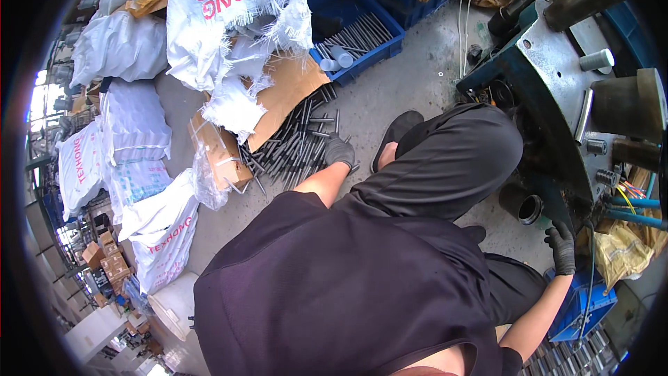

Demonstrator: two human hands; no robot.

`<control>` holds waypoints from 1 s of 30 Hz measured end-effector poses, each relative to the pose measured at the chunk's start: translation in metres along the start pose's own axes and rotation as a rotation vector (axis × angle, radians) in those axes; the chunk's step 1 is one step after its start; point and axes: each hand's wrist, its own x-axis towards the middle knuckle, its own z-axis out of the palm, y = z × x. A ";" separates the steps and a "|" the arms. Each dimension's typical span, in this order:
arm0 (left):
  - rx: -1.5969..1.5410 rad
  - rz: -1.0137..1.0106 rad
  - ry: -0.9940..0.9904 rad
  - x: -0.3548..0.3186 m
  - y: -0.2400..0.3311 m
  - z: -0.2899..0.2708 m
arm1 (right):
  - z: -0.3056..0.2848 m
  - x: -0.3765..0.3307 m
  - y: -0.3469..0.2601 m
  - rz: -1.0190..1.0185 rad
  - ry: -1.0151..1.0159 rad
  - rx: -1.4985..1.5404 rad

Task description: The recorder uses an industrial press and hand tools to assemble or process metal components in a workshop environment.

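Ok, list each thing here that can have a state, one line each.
Left hand: gloved, down on the rods.
Right hand: gloved, fingers spread, empty.
Metal rods: loose heap on the floor.
Blue crate: open, partly filled.
White sack: torn, frayed.
Cardboard box: tipped, split open.

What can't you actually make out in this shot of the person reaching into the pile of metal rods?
Head view only:
- Left hand: the dark glove hides the fingers' grip on the metal rods.
- Right hand: what it touches by the machine is unclear.
- Rods under the torn cardboard are covered.
- Blue crate: contents partly hidden by white sacks.
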 end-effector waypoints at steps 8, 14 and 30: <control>-0.025 -0.049 -0.220 0.063 -0.018 0.028 | 0.002 -0.009 -0.009 0.012 0.066 0.014; 0.262 0.162 -0.591 0.112 -0.013 0.136 | -0.019 -0.041 -0.005 0.089 0.136 -0.042; -0.990 -0.295 -0.246 0.129 -0.019 0.001 | 0.009 -0.016 -0.062 -0.393 0.257 -0.078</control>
